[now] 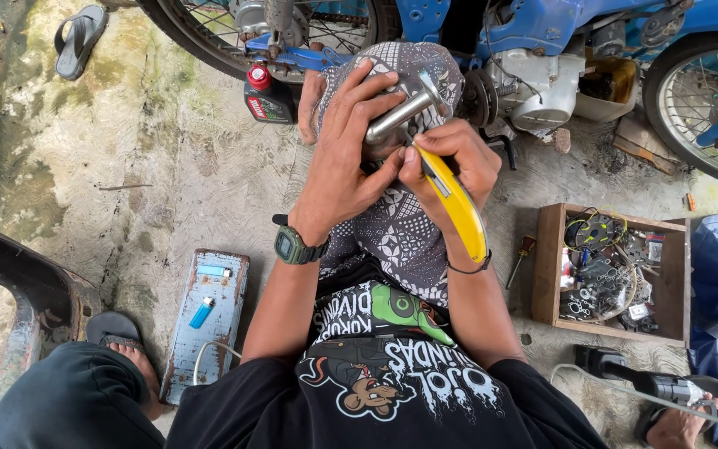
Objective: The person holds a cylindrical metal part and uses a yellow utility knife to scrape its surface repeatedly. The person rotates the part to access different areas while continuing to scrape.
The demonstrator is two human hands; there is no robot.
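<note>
My left hand (344,141) grips a shiny metal engine part (400,112) with a short tube sticking out, holding it above my patterned-cloth-covered knee (396,229). My right hand (450,158) holds a yellow utility knife (459,204), its blade end pressed against the underside of the metal part. Both hands touch each other at the part. A dark digital watch (295,246) sits on my left wrist. The blade tip is hidden behind my fingers.
A blue motorcycle (533,33) stands just ahead, with a black oil bottle with a red cap (266,96) by its wheel. A wooden box of small parts (610,270) lies at the right. A metal plate with a blue lighter (206,312) lies at the left.
</note>
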